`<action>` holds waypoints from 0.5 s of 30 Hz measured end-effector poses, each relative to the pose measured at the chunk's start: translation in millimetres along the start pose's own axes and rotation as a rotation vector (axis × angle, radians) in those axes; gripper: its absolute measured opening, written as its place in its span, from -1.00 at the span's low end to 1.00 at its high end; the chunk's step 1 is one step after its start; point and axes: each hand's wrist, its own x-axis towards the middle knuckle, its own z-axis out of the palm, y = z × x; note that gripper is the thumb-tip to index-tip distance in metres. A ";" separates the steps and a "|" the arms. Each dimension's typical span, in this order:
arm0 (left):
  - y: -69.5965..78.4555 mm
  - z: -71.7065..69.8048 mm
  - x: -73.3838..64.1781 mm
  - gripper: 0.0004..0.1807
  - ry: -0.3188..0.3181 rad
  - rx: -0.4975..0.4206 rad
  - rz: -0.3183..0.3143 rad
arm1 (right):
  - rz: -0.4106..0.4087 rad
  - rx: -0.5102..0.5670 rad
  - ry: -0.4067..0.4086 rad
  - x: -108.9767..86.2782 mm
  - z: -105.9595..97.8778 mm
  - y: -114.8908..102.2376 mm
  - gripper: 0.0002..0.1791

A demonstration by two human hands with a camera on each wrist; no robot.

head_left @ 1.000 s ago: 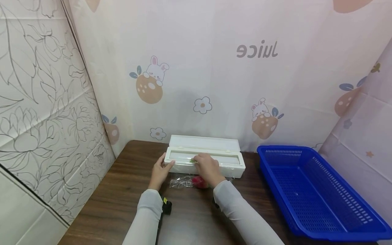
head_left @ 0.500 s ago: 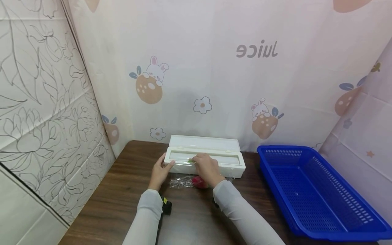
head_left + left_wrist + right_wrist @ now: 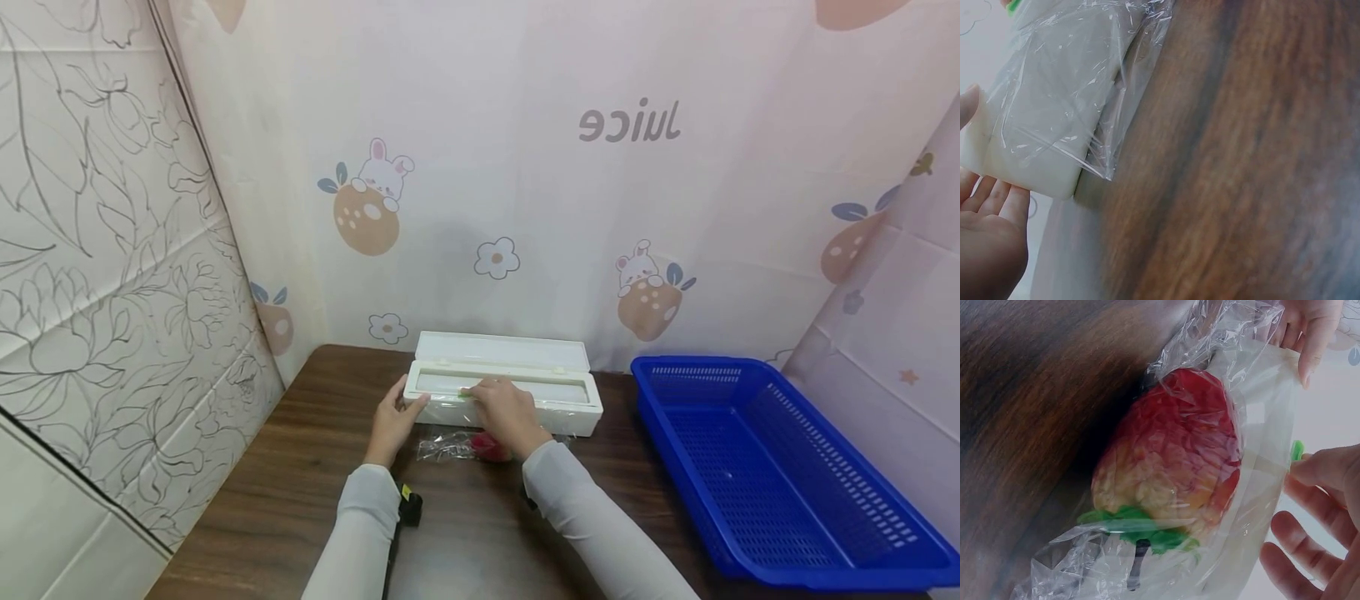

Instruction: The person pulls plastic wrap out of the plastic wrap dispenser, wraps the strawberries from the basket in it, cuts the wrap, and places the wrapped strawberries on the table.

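A long white cling film dispenser (image 3: 581,418) lies near the back of the table, its lid (image 3: 502,348) raised. My left hand (image 3: 390,425) grips the dispenser's left end, thumb on the front edge and fingers at the end face. Between thumb and forefinger my right hand (image 3: 506,412) pinches a small green slide cutter (image 3: 464,392) on the front rail. Clear cling film (image 3: 1054,81) hangs down the front onto the table. Before the dispenser sits a red and yellow artificial fruit (image 3: 1172,444) with green leaves and a dark stem, covered by film; my right hand partly hides it in the head view.
A blue plastic basket (image 3: 723,533) stands at the right of the brown wooden table (image 3: 247,508). Behind the dispenser hangs a printed curtain (image 3: 525,183). A black strap with a yellow tag (image 3: 406,492) is at my left wrist.
My right hand and the green slide cutter have shifted slightly left along the dispenser's rail. My left hand stays at the dispenser's left end. The fruit has not moved.
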 end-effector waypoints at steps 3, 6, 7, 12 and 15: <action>-0.7 0.4 0.4 -0.13 -0.003 -0.005 -0.006 | 0.004 0.013 -0.007 -1.4 -1.4 -1.1 -0.73; -2.9 0.1 0.4 -0.14 -0.003 -0.010 -0.012 | 0.012 0.033 -0.018 -2.3 -2.4 -2.3 -0.75; -3.9 0.0 0.5 -0.14 -0.002 -0.012 -0.013 | 0.017 0.043 -0.022 -2.2 -2.6 -2.7 -0.75; -5.9 -1.2 0.7 -0.12 -0.001 -0.026 0.006 | 0.023 0.113 -0.008 1.5 -3.1 -4.6 -0.79; -4.7 -1.7 0.4 -0.12 -0.001 -0.030 0.011 | 0.000 0.165 0.026 5.1 -3.4 -6.1 -0.79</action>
